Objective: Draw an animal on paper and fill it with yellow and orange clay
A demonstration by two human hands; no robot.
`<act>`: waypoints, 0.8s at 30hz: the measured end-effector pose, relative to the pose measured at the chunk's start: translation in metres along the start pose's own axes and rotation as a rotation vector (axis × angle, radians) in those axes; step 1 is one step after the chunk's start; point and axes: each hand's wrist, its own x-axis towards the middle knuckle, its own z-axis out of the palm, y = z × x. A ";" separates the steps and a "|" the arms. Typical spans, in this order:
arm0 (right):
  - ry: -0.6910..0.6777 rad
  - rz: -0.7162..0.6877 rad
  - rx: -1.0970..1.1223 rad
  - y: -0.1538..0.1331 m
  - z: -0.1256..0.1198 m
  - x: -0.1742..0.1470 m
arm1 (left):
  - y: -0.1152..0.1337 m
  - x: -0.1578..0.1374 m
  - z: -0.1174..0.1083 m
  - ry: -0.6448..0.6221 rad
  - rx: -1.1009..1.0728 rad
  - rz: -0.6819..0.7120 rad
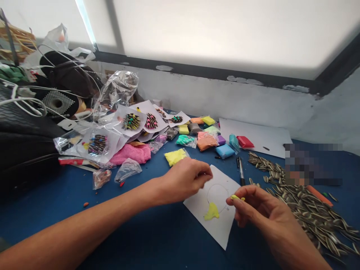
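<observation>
A white paper [222,236] lies at an angle on the blue table, with a thin circle drawn on it. Flattened yellow clay [212,212] covers the lower left of that outline. Above the paper's upper left edge is my left hand [184,179], fingers curled in; whatever is between the fingertips is hidden. Thumb and fingers of my right hand [261,210] pinch a small piece of yellow clay [234,197] over the paper's right edge. A bag of yellow clay [174,157] sits just beyond my left hand. Behind my right hand lies a black marker [241,171].
Striped sunflower seeds [312,213] are heaped at the right. Bagged coloured clay [207,141] is grouped at the back. Papers with seed figures [131,122], a pink cloth [132,153] and plastic bags crowd the left. A larger white sheet [261,131] lies by the wall.
</observation>
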 end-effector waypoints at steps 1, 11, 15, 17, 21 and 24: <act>-0.011 0.057 0.057 0.002 0.001 0.001 | -0.004 0.001 -0.002 0.037 0.059 -0.010; -0.048 0.035 -0.003 0.001 -0.009 0.001 | -0.006 -0.007 0.003 -0.048 0.294 -0.084; -0.064 -0.009 -0.065 -0.001 -0.010 0.000 | -0.002 -0.007 0.008 -0.071 0.308 -0.090; -0.072 -0.029 -0.127 0.002 -0.010 -0.001 | -0.001 -0.006 0.007 -0.065 0.322 -0.094; -0.040 -0.081 -0.239 0.006 -0.010 -0.002 | -0.003 -0.001 0.006 -0.012 0.344 -0.124; 0.024 -0.140 -0.306 0.006 -0.009 -0.004 | -0.003 0.006 0.011 0.021 0.342 -0.129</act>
